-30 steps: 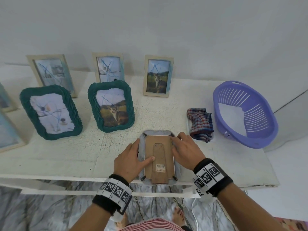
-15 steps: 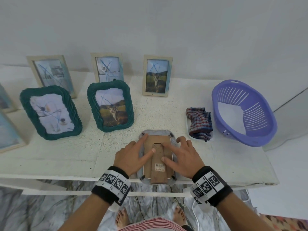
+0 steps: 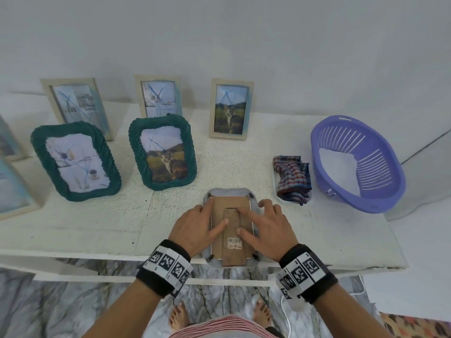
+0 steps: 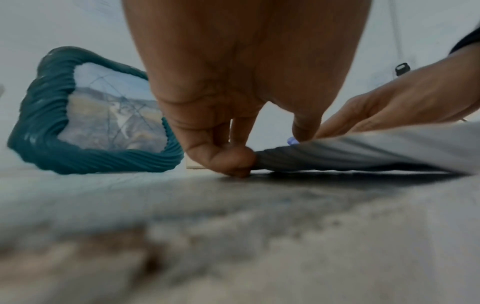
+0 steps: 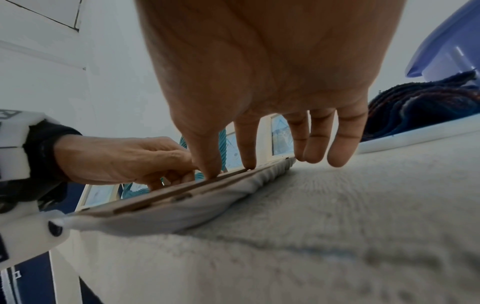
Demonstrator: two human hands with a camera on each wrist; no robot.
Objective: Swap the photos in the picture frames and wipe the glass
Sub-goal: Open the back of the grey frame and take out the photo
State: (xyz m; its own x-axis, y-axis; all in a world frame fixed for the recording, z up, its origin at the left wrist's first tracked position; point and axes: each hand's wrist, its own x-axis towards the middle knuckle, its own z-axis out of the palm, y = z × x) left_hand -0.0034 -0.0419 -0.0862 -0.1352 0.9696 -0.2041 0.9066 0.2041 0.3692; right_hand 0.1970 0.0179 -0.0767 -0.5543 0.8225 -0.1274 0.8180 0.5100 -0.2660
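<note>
A grey picture frame (image 3: 229,192) lies face down at the table's front edge, its brown backing board (image 3: 233,251) and stand facing up. My left hand (image 3: 195,228) rests on its left side, thumb and index finger straight on the board, the outer fingers bent down against the left rim (image 4: 363,150). My right hand (image 3: 271,230) presses on the right side with straight, spread fingers, index and thumb on the stand. The right wrist view shows those fingertips on the board's edge (image 5: 182,193). A folded checked cloth (image 3: 291,176) lies just right of the frame.
A purple plastic basket (image 3: 390,189) stands at the right end. Two green woven frames (image 3: 163,152) (image 3: 73,162) stand behind and left, with three pale wooden frames (image 3: 230,109) along the wall. More frames sit at the far left. The table's front edge (image 3: 97,250) is near my wrists.
Both hands have slid from the frame's side edges inward onto the backing board; the right index and thumb now lie on the stand. The frame has stayed put.
</note>
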